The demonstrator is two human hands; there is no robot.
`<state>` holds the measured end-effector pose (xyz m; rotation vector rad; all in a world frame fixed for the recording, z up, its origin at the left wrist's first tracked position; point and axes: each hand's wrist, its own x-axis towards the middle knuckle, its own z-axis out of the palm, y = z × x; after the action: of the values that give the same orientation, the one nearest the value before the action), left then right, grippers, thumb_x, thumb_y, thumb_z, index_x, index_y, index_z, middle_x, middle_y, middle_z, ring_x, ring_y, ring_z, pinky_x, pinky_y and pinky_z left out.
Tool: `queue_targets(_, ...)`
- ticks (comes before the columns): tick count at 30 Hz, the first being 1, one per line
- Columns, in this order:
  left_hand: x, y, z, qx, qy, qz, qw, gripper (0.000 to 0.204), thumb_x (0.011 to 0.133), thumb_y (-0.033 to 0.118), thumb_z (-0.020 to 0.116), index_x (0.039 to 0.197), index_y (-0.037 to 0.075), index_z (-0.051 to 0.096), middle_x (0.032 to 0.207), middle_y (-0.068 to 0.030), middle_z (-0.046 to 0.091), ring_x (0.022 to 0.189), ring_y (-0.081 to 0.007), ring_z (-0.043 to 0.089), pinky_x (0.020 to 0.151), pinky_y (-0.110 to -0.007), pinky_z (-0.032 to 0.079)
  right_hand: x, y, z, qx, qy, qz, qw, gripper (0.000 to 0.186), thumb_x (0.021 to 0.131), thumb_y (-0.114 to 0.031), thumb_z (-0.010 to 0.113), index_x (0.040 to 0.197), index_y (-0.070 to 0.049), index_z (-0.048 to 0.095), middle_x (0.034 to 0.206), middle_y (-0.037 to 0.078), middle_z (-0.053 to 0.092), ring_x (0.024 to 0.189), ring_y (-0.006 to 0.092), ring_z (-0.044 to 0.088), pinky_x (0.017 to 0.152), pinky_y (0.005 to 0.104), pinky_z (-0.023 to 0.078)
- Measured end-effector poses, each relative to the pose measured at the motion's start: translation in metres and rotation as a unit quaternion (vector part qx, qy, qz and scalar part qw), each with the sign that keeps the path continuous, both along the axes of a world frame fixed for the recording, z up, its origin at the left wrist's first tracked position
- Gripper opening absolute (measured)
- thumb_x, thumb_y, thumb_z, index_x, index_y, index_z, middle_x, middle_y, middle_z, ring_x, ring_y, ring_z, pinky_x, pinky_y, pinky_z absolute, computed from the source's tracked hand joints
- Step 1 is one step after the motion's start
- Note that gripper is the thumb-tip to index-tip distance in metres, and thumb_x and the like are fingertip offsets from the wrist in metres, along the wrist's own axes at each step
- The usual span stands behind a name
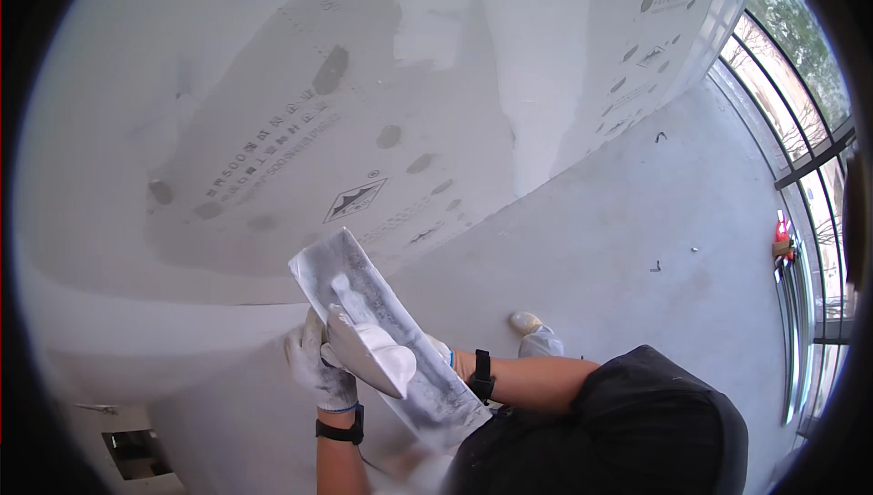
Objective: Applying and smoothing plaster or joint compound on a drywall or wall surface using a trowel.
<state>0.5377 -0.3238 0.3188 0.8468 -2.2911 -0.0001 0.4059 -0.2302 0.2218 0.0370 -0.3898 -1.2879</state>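
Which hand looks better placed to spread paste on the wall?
Probably the left hand: it holds the blade loaded with white paste. The right hand, mostly hidden, is behind the tray.

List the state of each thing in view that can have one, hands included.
Left hand: gloved, closed on the trowel.
Right hand: gloved, at the tray's far side, mostly hidden; grip unclear.
Trowel: loaded, over the tray.
White compound: heaped on the trowel.
Tray: held up, smeared inside.
Wall: partly coated.
Wristbands: fastened.
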Motion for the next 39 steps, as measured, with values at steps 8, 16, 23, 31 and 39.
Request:
queue_targets(8,0.052,-0.033,-0.039,0.013,-0.114,-0.016,0.993,0.026,0.097,0.018,0.061,0.116,0.002,0.068,0.079,-0.0025,0.053,0.080,-0.0211,0.057,0.072,-0.035,0.046,-0.038,-0.032,-0.041,0.070,-0.013,-0.084,0.994,0.036,0.100,-0.016,0.058,0.131,0.003,0.058,0.120,0.016,0.069,0.102,0.0244,0.071,0.092,0.0409,0.059)
queue_targets(16,0.311,0.069,-0.079,0.068,-0.378,0.227,0.895,0.015,0.096,0.015,0.059,0.109,0.008,0.061,0.089,-0.0073,0.065,0.065,-0.0213,0.060,0.060,-0.041,0.050,-0.195,-0.043,-0.222,0.170,0.030,-0.388,0.905,0.045,0.093,-0.021,0.064,0.132,0.001,0.056,0.123,0.018,0.067,0.109,0.0310,0.067,0.098,0.0486,0.055)
queue_targets(23,0.409,0.257,0.013,0.431,-0.396,0.485,0.650,0.032,0.096,0.038,0.062,0.122,0.019,0.067,0.118,-0.0097,0.070,0.099,-0.0221,0.069,0.074,-0.046,0.054,-0.232,-0.069,-0.322,0.268,0.029,-0.460,0.846,0.049,0.094,-0.024,0.060,0.137,-0.003,0.052,0.133,0.016,0.061,0.122,0.0353,0.059,0.108,0.0550,0.046)
queue_targets(31,0.501,0.286,-0.051,0.379,-0.493,0.420,0.661,0.028,0.095,0.035,0.062,0.116,0.017,0.068,0.113,-0.0095,0.071,0.096,-0.0227,0.069,0.074,-0.045,0.054,-0.272,-0.081,-0.342,0.323,0.144,-0.499,0.791,0.027,0.093,-0.015,0.068,0.115,-0.009,0.054,0.107,0.008,0.063,0.101,0.0248,0.062,0.095,0.0491,0.052)
queue_targets(39,0.521,0.234,-0.193,0.306,-0.505,0.324,0.739,0.024,0.094,0.032,0.063,0.109,0.015,0.070,0.106,-0.0093,0.072,0.093,-0.0234,0.069,0.074,-0.044,0.054,-0.297,-0.095,-0.112,0.330,0.332,-0.589,0.659,0.020,0.094,-0.014,0.065,0.111,-0.009,0.055,0.104,0.007,0.064,0.093,0.0247,0.066,0.084,0.0446,0.058)
